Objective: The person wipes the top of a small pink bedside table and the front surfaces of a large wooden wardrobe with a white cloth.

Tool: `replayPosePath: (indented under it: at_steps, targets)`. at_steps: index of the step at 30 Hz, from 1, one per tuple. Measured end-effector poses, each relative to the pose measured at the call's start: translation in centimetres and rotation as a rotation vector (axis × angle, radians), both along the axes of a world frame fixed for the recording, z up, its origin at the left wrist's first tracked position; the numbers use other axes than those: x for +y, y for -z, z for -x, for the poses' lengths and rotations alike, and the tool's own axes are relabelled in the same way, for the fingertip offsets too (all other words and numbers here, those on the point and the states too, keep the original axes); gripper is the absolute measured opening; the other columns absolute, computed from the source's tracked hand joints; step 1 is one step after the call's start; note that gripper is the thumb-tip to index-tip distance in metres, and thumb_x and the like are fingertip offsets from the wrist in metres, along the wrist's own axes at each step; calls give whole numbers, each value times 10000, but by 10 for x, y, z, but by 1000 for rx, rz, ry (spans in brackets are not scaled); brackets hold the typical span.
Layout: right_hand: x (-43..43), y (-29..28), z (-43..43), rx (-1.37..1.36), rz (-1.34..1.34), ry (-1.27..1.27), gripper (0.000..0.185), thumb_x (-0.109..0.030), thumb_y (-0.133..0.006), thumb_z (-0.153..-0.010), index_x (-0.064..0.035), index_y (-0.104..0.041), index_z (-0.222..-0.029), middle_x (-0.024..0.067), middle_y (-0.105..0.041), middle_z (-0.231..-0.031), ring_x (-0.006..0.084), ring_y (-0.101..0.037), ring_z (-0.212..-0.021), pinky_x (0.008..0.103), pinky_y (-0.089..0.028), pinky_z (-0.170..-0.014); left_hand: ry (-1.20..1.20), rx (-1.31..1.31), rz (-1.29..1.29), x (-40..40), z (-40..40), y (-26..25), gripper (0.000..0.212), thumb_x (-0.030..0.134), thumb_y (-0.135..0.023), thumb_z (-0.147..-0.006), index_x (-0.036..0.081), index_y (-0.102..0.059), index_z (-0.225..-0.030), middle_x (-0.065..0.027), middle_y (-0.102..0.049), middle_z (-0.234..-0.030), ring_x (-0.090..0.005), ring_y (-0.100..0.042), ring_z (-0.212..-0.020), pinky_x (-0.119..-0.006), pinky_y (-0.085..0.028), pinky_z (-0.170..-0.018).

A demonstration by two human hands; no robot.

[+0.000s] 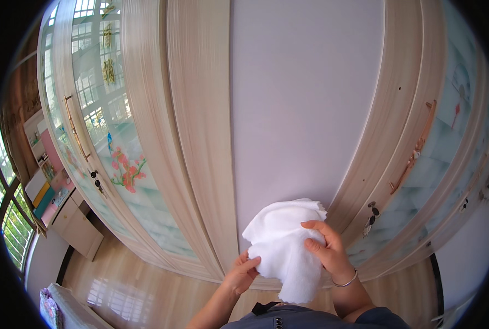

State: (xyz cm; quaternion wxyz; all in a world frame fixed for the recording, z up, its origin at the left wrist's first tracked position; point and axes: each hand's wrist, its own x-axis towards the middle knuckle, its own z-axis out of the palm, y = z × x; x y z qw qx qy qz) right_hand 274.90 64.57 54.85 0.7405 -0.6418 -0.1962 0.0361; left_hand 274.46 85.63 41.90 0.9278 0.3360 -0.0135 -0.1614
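Observation:
A white cloth (283, 246) with a scalloped edge hangs in loose folds between my two hands, close in front of my body. My left hand (243, 271) pinches its lower left edge between thumb and fingers. On the other side, my right hand (329, 249) holds the cloth's right part, thumb and index finger on its front face; the remaining fingers are partly hidden. Behind the cloth stands a smooth pale lilac panel (302, 107) framed by light wood-grain boards.
Wardrobe doors with painted glass flank the panel, with a long handle (76, 127) at left and another handle (415, 152) at right. Keys (372, 216) hang from the right door's lock. A desk (73, 222) stands by the window; a padded furniture edge (73, 308) is lower left.

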Motion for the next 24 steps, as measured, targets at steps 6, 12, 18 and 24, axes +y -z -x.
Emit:
replayPosePath:
  at_steps: [6,12,18,24]
  targets:
    - [-21,5,3,-270,353,100,476,-135,-710,-779,-41,-515,-1203,18,-577,-1008,76,-524,-858,219,-444,-743,-615,-206,-220,14,19,-44,241,16,-607,-844,64,-476,-1040,-81,-651,-902,-128,-603,-805,-237,-461,-686]
    - [-37,6,11,-345,678,85,383,-159,-751,-720,-89,-600,-1066,19,-559,-790,99,-461,-560,253,-392,-515,-752,-453,-506,34,28,-63,318,43,-607,-859,31,-481,-1151,-35,-590,-909,-78,-536,-796,-196,-416,-680]
    - [-39,-7,17,-536,788,193,338,-202,-757,-723,-83,-606,-1001,24,-547,-755,102,-510,-598,249,-410,-548,-378,-417,-393,29,32,-95,334,-54,-615,-804,0,-531,-1123,-57,-593,-984,-121,-577,-859,-247,-469,-748]
    - [-39,-1,19,268,68,-189,493,-158,-662,-830,-124,-439,-1269,-43,-566,-773,52,-497,-636,232,-399,-589,-235,-619,-362,39,37,-94,321,-81,-614,-800,3,-549,-1103,-54,-549,-1044,-119,-535,-936,-241,-441,-809]
